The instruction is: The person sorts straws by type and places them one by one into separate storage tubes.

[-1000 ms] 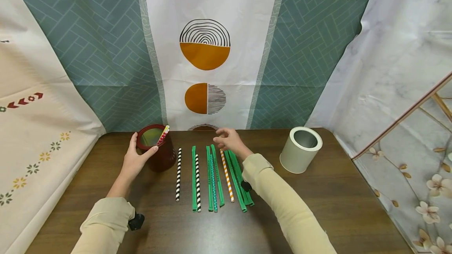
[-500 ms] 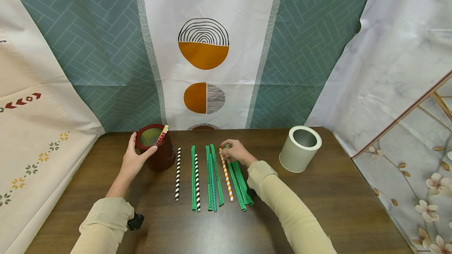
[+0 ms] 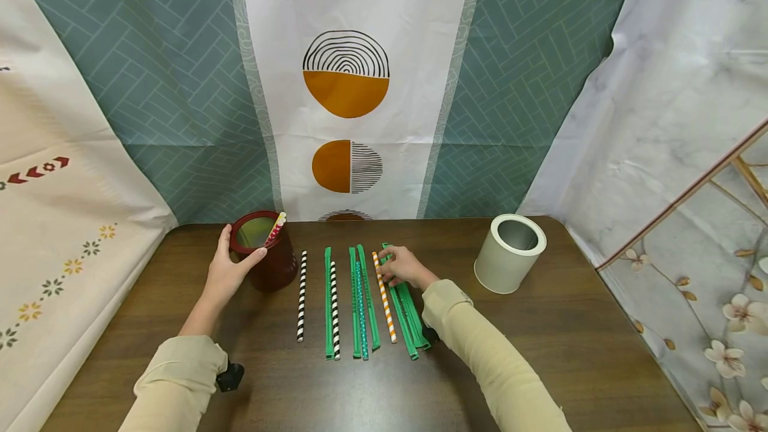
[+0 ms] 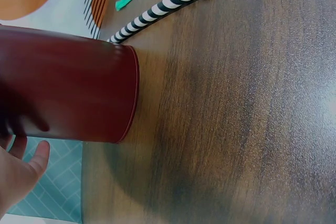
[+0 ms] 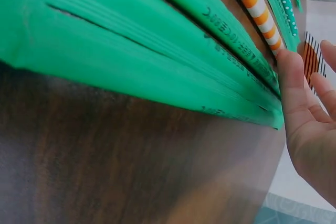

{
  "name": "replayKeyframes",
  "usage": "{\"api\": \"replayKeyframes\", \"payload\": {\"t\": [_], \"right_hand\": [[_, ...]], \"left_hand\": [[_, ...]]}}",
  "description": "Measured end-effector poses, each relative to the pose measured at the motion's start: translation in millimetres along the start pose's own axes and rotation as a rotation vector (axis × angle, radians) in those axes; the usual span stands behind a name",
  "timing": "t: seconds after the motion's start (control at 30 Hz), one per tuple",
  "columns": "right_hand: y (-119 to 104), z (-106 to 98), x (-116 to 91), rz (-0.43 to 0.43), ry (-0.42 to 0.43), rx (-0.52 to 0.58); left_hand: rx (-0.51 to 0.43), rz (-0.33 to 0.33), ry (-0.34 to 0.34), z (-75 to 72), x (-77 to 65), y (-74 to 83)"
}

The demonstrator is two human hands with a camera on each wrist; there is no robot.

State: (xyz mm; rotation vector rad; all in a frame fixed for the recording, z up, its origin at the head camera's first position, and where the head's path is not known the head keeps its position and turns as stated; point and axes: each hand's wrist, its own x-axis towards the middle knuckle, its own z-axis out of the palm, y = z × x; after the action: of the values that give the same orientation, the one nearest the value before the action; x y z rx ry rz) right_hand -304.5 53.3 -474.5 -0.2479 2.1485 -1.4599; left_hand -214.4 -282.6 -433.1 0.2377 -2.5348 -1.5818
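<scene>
My left hand [image 3: 227,273] holds the dark red canister [image 3: 275,273] near its rim, thumb on the near side and fingers round the left. Red-and-white and yellowish straws [image 3: 276,230] stick up from it. My right hand [image 3: 403,267] reaches over the far ends of green-wrapped straws [image 3: 405,319], its fingers loosely bent. In the right wrist view a fingertip [image 5: 290,62] overlaps the end of an orange-striped straw [image 5: 253,1], with the green wrappers [image 5: 131,51] beside it; nothing shows between finger and thumb.
A row of straws lies mid-table: black-striped straws [image 3: 302,299], more green-wrapped ones [image 3: 329,305] and a teal dotted one [image 3: 363,312]. A cream canister [image 3: 507,265] stands at the right on the brown table [image 3: 288,392]. A patterned cloth [image 3: 348,172] hangs behind.
My right hand has moved right and nearer, from above the orange-striped straw's far end to over the green-wrapped straws. The left hand keeps its hold on the red canister.
</scene>
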Motion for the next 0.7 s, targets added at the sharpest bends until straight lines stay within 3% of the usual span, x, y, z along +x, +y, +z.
{"api": "replayKeyframes", "payload": {"t": [0.7], "right_hand": [[9.5,26.5,3.5,-0.049,0.045,-0.205]], "left_hand": [[0.0,-0.001,0.007,0.5,1.2,-0.5]]}}
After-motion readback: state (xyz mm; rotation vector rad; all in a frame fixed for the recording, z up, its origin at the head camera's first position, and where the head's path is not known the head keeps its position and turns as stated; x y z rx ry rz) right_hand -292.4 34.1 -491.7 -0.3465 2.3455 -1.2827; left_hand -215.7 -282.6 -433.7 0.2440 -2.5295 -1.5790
